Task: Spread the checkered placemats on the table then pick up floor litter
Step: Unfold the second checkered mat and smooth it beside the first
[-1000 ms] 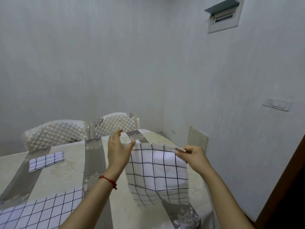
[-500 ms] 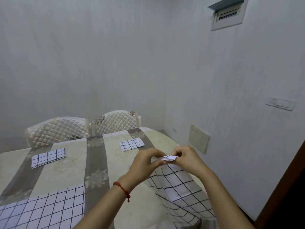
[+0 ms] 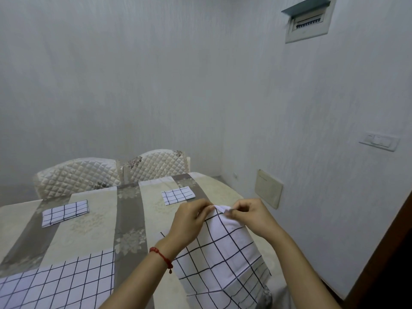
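One placemat (image 3: 60,279) lies spread; both the left hand (image 3: 189,221) and right hand (image 3: 252,216) pinch another placemat (image 3: 223,253), two folded placemats (image 3: 65,212) wait, floor litter untouched.

free: bare tabletop (image 3: 95,221) strip toward 11 o'clock | blocked: folded placemats (image 3: 65,212) at 10 and 12, chairs (image 3: 78,175) beyond | 3 o'clock: wall (image 3: 312,130) close

A spread placemat (image 3: 60,284) is laid on the desk (image 3: 89,228) at near left. Two folded placemats (image 3: 65,212) (image 3: 178,195) are set farther back, left and right. Two chairs (image 3: 78,177) (image 3: 156,163) are ranged behind the desk. A held placemat (image 3: 223,257) is draped over the near right edge.
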A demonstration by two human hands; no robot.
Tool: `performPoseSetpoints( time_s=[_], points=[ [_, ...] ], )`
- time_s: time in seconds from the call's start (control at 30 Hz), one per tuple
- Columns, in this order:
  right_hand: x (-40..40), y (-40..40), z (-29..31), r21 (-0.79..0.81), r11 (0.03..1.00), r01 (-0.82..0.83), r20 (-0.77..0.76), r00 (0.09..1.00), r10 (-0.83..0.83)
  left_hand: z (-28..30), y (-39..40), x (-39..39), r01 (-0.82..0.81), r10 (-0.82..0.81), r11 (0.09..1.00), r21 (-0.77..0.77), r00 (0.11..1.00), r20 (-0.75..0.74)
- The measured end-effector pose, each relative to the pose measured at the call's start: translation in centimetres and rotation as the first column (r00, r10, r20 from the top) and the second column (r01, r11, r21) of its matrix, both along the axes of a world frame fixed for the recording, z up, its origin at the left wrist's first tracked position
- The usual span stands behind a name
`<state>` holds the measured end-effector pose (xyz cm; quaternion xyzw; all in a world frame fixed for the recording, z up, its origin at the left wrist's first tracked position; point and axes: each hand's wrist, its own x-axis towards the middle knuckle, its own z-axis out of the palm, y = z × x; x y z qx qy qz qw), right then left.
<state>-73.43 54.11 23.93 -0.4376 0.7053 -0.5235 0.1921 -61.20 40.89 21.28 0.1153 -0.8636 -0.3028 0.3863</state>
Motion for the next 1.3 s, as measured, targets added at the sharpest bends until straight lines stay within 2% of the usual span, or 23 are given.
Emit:
performPoseSetpoints(
  time_s=[0.2, 0.3, 0.43, 0.5, 0.6, 0.73, 0.8, 0.87, 0.97, 1.07, 1.17, 1.3],
  points=[
    [-0.6, -0.6, -0.9, -0.083, 0.996, 0.018, 0.067, 0.998, -0.013, -0.7, -0.6, 0.4, -0.073, 0.072, 0.997, -0.003, 0.988, -0.139],
    [-1.5, -1.0, -1.4, -0.113, 0.986, 0.125, 0.104, 0.988, -0.113, -0.8, -1.7, 1.0, -0.156, 0.161, 0.987, 0.045, 0.969, -0.186],
    [-3.6, -1.2, -2.2, -0.073, 0.963, 0.261, 0.063, 0.964, -0.257, -1.3, -4.3, 2.5, -0.296, 0.306, 0.952, 0.084, 0.940, -0.154],
    [-4.7, -1.2, -2.4, -0.055, 0.950, 0.308, 0.042, 0.951, -0.306, -1.2, -5.2, 3.6, -0.300, 0.322, 0.939, 0.168, 0.939, -0.123],
    [-5.9, -1.3, -2.4, -0.060, 0.932, 0.358, 0.002, 0.934, -0.358, -1.4, -6.4, 5.1, -0.257, 0.294, 0.888, 0.380, 0.955, -0.042],
    [-8.1, -1.5, -2.9, -0.042, 0.909, 0.414, -0.071, 0.907, -0.416, -2.0, -8.0, 6.7, -0.194, 0.297, 0.698, 0.690, 0.954, -0.032],
    [-9.2, -1.9, -3.5, -0.009, 0.903, 0.429, -0.094, 0.899, -0.428, -2.5, -8.8, 7.2, -0.240, 0.372, 0.626, 0.742, 0.928, -0.013],
    [-10.3, -2.4, -3.9, 0.019, 0.900, 0.435, -0.108, 0.896, -0.431, -2.9, -9.6, 7.4, -0.352, 0.436, 0.634, 0.689, 0.898, 0.057],
    [-11.5, -3.6, -4.1, 0.061, 0.900, 0.432, -0.139, 0.896, -0.421, -3.7, -11.1, 7.2, -0.528, 0.503, 0.672, 0.519, 0.840, 0.203],
    [-12.5, -5.5, -4.2, 0.112, 0.908, 0.403, -0.163, 0.909, -0.383, -3.8, -12.4, 6.5, -0.610, 0.543, 0.678, 0.410, 0.792, 0.279],
    [-13.5, -7.8, -4.0, 0.133, 0.912, 0.389, -0.202, 0.911, -0.359, -3.4, -13.9, 5.4, -0.638, 0.578, 0.667, 0.384, 0.769, 0.272],
    [-14.8, -10.5, -3.4, 0.096, 0.911, 0.401, -0.093, 0.915, -0.393, -2.1, -16.0, 4.1, -0.668, 0.641, 0.651, 0.360, 0.738, 0.210]
  ],
)
